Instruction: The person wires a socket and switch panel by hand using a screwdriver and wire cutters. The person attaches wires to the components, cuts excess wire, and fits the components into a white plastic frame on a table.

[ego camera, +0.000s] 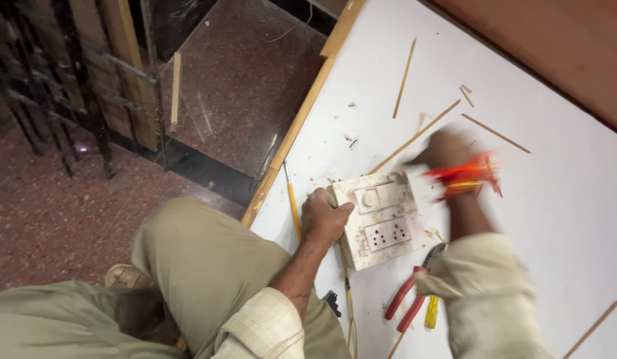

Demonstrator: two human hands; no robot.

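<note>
My left hand [324, 216] grips the left edge of a dirty white switch-and-socket plate [383, 219] that lies on a white board [548, 199]. My right hand [443, 149] is blurred with motion just beyond the plate's far right corner, red and yellow threads [465, 176] tied around its wrist. Whether it holds anything cannot be made out. Red-handled pliers [407, 302] lie under my right forearm, with a yellow-handled tool [431, 312] beside them.
Thin wooden strips [405, 78] are scattered over the board. A yellow pencil-like stick [293, 209] lies near the board's wooden left edge [302, 113]. Beyond that edge are a speckled stone floor [242, 73], a metal grille [49, 86] and my bent knee [202, 252].
</note>
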